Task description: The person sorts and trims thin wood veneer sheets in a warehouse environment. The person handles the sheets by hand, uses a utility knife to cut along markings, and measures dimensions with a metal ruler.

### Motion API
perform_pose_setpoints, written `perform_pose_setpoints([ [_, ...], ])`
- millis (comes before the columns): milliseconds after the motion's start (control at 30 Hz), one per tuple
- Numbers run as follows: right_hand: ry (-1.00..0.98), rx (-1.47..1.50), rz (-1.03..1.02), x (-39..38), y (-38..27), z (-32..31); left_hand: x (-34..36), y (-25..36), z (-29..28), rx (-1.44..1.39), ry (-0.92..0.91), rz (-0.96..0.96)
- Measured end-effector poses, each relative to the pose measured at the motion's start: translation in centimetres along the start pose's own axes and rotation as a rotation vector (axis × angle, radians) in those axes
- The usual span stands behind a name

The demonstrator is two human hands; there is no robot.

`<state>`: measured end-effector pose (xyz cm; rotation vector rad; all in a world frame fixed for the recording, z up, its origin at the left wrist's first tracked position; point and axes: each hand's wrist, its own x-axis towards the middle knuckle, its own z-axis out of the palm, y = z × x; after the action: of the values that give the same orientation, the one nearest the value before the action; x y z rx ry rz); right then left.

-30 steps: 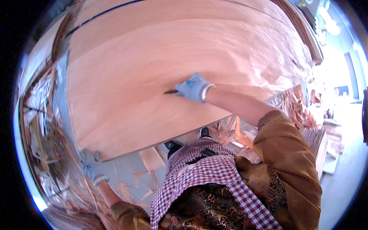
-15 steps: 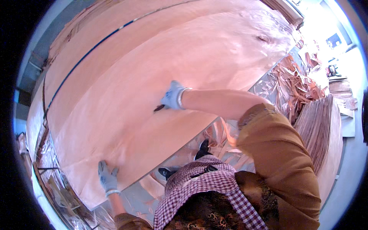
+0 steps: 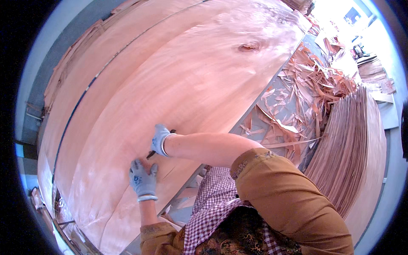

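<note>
The right hand [image 3: 160,139], gloved, is closed around a dark tool [image 3: 151,154], whose lower end points toward the left hand [image 3: 143,179]. That one lies flat just beside it, thumb apart from fingers, on a wood sheet [image 3: 191,97] stretching beneath and beyond both. Wood scraps [image 3: 293,100] lie to the right.

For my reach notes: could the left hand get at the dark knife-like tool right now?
Probably yes: the left hand rests on the wood veneer sheet near the dark knife-like tool, nothing visible between them, though the right hand grips it.
</note>
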<state>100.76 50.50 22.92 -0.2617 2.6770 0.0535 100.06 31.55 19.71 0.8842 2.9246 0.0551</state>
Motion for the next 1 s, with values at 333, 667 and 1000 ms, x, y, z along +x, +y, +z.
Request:
perform_pose_setpoints([
  [333,-0.107,-0.086,-0.058,-9.5,29.1,4.0,-0.2,-1.6,3.4,-0.024,-0.017,-0.158],
  [667,-0.020,0.271,0.176,-17.7,47.2,10.8,1.5,2.5,1.3,0.115,-0.168,-0.366],
  [1000,-0.109,-0.139,-0.106,-19.8,54.1,11.6,20.0,47.6,0.7,-0.211,-0.010,0.071],
])
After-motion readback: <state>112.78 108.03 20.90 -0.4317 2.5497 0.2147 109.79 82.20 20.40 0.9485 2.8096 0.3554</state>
